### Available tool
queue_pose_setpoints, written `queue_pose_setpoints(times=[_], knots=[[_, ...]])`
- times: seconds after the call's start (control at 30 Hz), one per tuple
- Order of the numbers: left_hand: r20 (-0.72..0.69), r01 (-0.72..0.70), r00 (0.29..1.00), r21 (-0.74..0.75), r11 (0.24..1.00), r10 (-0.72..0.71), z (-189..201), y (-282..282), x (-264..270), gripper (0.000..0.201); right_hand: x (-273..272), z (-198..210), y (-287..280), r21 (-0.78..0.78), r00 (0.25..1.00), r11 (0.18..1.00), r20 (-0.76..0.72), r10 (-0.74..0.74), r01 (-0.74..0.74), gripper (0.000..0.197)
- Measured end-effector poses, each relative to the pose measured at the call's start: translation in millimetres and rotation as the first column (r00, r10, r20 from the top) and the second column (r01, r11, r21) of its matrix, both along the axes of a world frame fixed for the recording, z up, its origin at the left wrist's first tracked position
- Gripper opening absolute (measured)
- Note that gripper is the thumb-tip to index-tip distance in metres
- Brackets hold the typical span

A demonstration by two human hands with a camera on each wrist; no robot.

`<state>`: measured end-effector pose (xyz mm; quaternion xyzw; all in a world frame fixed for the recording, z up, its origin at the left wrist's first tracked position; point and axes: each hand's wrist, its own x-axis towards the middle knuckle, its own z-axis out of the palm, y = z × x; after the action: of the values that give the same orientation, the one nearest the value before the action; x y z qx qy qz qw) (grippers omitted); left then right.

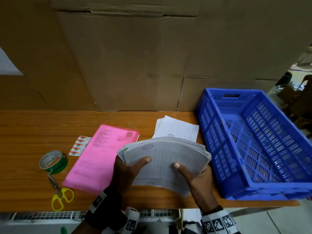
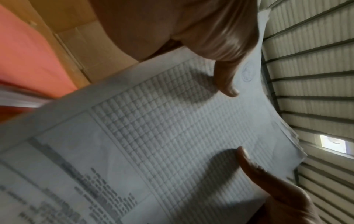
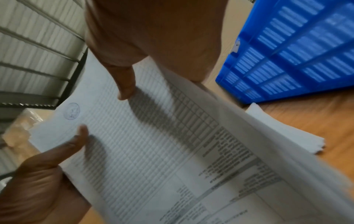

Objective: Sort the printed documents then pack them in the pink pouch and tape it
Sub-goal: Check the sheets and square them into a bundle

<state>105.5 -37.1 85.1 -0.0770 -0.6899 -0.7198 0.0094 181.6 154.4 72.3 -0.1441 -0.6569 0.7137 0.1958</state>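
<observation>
Paper, a thick stack of printed documents (image 1: 166, 163), bows above the bench (image 1: 33, 132) beside the pink pouch (image 1: 99, 154), left hand (image 1: 129, 169) and right hand (image 1: 196, 179) each clamping a side. Bent that hard, loose sheets could slide out and scatter.

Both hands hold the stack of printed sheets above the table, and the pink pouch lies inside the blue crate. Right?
Not quite. The head view shows the pink pouch lying on the table, left of the blue crate.
</observation>
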Motion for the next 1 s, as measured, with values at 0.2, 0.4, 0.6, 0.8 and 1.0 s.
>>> queue_pose_setpoints(times=[0.2,0.4,0.6,0.8,1.0], knots=[[0.236,0.106,0.967,-0.033,0.994,-0.095,-50,-16,-3,0.059,2,-54,12,-0.09,0.97,0.988,0.197,0.142,-0.126,0.049],[0.329,0.079,0.942,-0.046,0.996,-0.059,-69,-14,-9,0.078,-2,-75,16,-0.15,0.95,0.982,0.273,0.151,-0.113,0.055],[0.261,-0.006,0.965,-0.046,0.999,0.018,-65,0,-11,0.066,-11,-56,6,-0.081,0.985,0.997,0.173,0.022,-0.008,0.058],[0.171,0.033,0.985,-0.015,0.999,-0.03,-56,-3,-13,0.057,-4,-45,14,-0.078,0.981,0.993,0.168,0.096,-0.084,0.056],[0.09,0.14,0.987,-0.083,0.987,-0.132,-54,-23,-18,0.05,4,-42,22,-0.058,0.986,0.994,0.129,0.103,-0.096,0.091]])
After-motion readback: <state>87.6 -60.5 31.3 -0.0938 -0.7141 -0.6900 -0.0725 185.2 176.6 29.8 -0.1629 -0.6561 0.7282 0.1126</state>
